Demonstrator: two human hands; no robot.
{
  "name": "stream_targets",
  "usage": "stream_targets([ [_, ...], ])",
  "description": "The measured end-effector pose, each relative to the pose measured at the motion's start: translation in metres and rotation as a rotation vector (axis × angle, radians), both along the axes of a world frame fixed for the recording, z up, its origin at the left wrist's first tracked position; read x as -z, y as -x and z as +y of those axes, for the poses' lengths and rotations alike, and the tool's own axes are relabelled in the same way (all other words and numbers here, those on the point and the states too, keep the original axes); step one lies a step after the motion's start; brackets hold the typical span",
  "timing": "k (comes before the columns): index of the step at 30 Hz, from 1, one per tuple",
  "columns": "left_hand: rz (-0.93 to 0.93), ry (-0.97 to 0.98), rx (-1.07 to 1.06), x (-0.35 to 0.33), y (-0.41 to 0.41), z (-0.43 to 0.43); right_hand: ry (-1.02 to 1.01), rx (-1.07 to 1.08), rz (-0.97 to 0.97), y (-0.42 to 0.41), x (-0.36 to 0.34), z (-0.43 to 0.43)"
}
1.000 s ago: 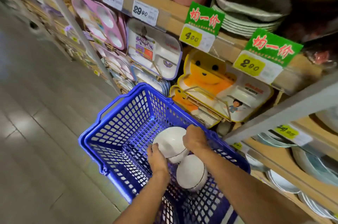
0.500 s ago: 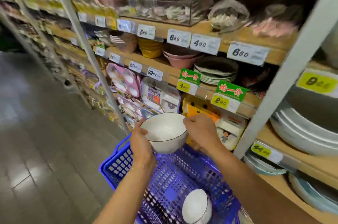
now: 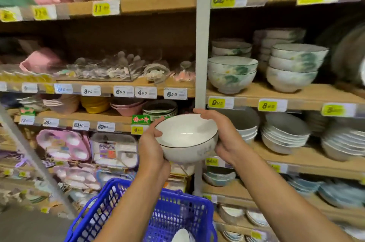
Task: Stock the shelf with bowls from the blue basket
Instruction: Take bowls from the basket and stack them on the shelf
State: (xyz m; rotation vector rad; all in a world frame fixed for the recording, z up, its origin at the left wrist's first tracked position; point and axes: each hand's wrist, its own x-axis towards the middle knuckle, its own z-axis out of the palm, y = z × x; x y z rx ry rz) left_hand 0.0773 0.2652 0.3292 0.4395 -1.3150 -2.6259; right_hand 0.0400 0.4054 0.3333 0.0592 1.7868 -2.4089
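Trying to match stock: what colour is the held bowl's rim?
Thin dark line on the white bowl; head view shows it.

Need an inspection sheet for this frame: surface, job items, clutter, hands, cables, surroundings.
Surface: wooden shelf, boards crowded with stacked crockery.
Job's things: white bowl held upright, out of the blue basket; second bowl lies in the basket.
Clutter: pink divided trays; clear box of small items, blurred.
Hands: left hand and right hand grip the white bowl at opposite sides.
Cables: nothing seen.
Surroundings: shop aisle, grey upright post, price tags.
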Motion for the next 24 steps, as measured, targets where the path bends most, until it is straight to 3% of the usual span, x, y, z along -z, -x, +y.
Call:
stream_targets([
  [10,0.069,0.021,0.340,-0.046,0.002,0.127,0.150,0.336,0.021,-0.050,-0.047,0.125],
  [24,0.170,0.147,0.399,-0.085,0.048,0.286,0.154,0.437,0.097,-0.010,-0.085,0.287],
])
